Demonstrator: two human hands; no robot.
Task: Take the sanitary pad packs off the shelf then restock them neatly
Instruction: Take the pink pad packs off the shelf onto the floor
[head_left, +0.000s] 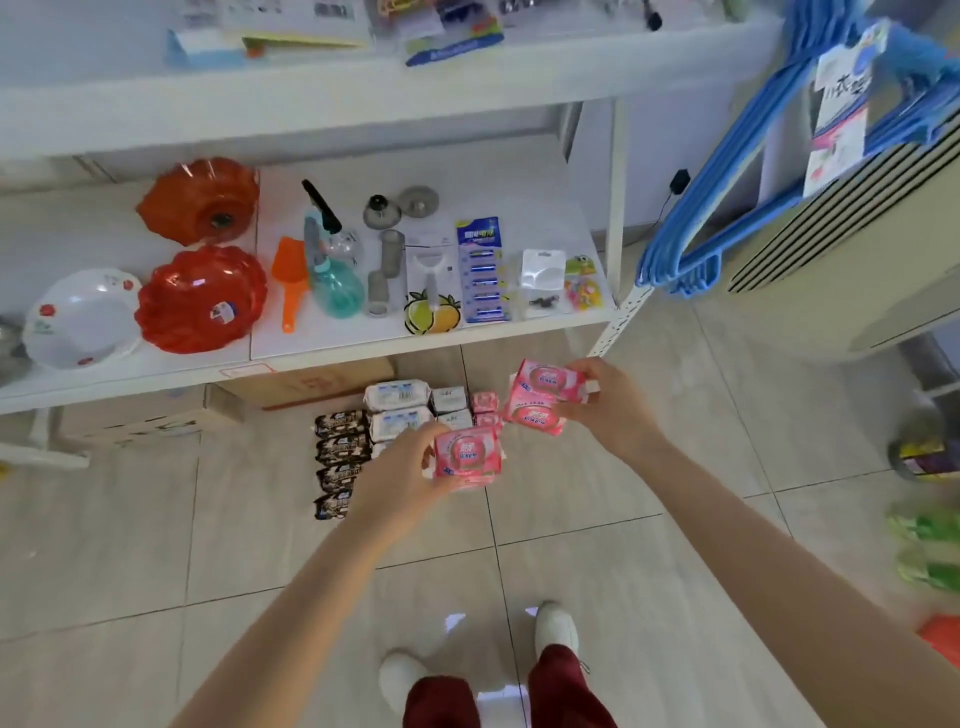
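My left hand (402, 475) grips pink sanitary pad packs (467, 457), at least two stacked, above the tiled floor. My right hand (605, 402) holds two more pink packs (540, 397), one above the other, a little higher and to the right. Below the hands, more packs lie in rows on the floor in front of the shelf: small pink packs (485, 408), white-and-blue packs (397, 410), white packs (449, 405) and a column of black packs (340, 457). The white shelf (363, 343) stands just behind them.
The shelf board carries red bowls (200, 301), a white bowl (80, 317), a spray bottle (335, 270), batteries (480, 270) and small goods. Cardboard boxes (311, 384) sit under it. Blue hangers (727, 208) hang at the right by a beige unit (857, 270). My feet (556, 623) stand on the tiles.
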